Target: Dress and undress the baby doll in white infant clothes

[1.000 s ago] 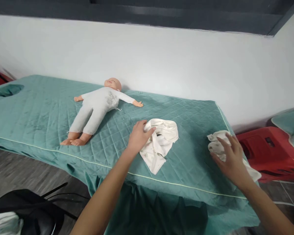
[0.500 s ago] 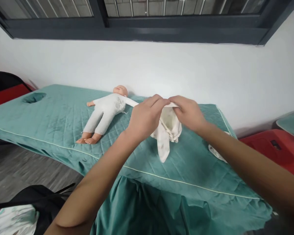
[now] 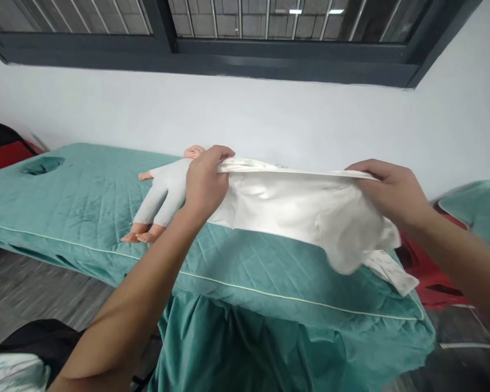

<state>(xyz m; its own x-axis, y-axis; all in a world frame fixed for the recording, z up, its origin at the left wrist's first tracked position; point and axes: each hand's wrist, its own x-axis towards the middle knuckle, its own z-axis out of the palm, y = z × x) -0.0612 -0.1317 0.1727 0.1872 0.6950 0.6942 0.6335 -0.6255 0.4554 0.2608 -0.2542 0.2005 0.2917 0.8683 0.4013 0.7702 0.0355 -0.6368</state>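
A white baby garment [image 3: 281,201] with a faint print is stretched sideways between my two hands above the bed. My left hand [image 3: 208,179] is closed on one end of its upper edge. The other end is pinched by my right hand [image 3: 387,188], and loose cloth hangs below it. To the left lies a baby doll [image 3: 169,185] on its back, with a white cloth body and bare feet; my left hand hides part of its torso and one arm. A pale piece of cloth [image 3: 392,272] lies at the bed's right end, partly covered by the hanging garment.
The green quilted bed [image 3: 85,201] stands along a white wall [image 3: 269,120] under a barred window [image 3: 245,54]. Its face hole [image 3: 43,165] is at the left. A red object [image 3: 436,272] stands beyond the right end. Black and patterned fabric [image 3: 16,370] shows at lower left.
My hands have moved apart, the right one far to the right. The garment, bunched and hanging between them before, is now spread wide. The doll lies as before.
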